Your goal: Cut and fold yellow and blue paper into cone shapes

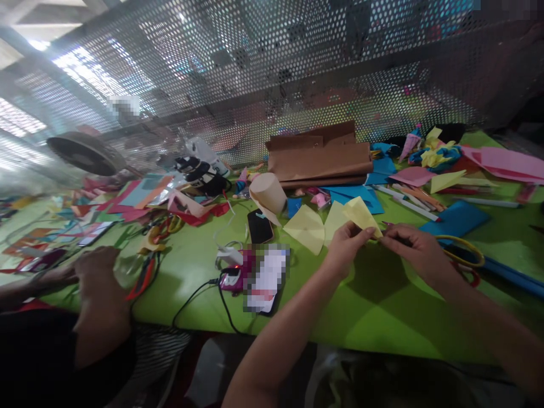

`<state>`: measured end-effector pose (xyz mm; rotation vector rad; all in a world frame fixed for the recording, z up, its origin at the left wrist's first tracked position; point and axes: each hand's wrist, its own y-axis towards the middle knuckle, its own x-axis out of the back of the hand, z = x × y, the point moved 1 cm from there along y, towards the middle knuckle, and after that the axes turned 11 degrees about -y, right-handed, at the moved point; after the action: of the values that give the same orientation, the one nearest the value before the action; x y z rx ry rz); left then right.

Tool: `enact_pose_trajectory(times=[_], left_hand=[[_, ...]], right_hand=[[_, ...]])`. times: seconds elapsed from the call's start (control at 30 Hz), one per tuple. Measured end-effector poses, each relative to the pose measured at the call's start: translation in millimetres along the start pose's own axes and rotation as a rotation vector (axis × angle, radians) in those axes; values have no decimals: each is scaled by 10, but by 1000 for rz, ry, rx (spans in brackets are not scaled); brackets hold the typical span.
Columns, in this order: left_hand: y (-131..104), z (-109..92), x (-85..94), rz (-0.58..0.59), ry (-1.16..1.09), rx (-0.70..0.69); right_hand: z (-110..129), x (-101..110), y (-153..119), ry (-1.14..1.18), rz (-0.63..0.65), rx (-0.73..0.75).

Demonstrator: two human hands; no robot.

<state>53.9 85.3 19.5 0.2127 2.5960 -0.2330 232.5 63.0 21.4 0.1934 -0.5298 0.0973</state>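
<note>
Yellow paper [359, 213] was pinched by left hand [347, 242] and, at its lower corner, right hand [413, 247], apparently to steady it.

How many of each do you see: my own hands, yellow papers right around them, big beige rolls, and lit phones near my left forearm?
Your hands, left hand and right hand: 2
Yellow papers: at least 2, overlaps hide the exact number
Big beige roll: 1
Lit phone: 1
Total: at least 6
</note>
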Motion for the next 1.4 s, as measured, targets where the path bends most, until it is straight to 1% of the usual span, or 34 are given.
enact_pose_trajectory(times=[0.1, 0.2, 0.37, 0.5, 0.57, 0.6, 0.67, 0.73, 0.9, 1.1, 1.23, 1.4], left_hand=[[14, -10, 17, -30, -15, -15], [20, -8, 31, -58, -13, -16], [36, 13, 50, -64, -9, -11], [47, 23, 57, -61, 43, -8], [29, 13, 45, -84, 104, -21], [21, 4, 42, -119, 127, -28], [18, -13, 38, -115, 170, -43], [32, -23, 41, -104, 189, -32], [8, -47, 0, -78, 169, -22], [-18, -69, -63, -69, 132, -27], [-18, -70, -59, -43, 109, -50], [-25, -72, -57, -26, 116, -52]], right_hand=[[-14, 23, -7, 69, 20, -65], [-24, 19, -16, 70, 6, -76], [-41, -22, 9, 21, -3, -24], [-10, -26, 30, -43, -56, 1], [41, -29, 15, -72, -93, 19], [68, -36, 8, -78, -102, 29], [105, -55, 6, -51, -109, 50], [116, -67, 15, -47, -127, 40], [136, -69, -8, -71, -154, 47], [83, -89, -14, -50, -146, 73], [48, -106, -5, -56, -150, 66], [63, -108, -3, -82, -165, 56]])
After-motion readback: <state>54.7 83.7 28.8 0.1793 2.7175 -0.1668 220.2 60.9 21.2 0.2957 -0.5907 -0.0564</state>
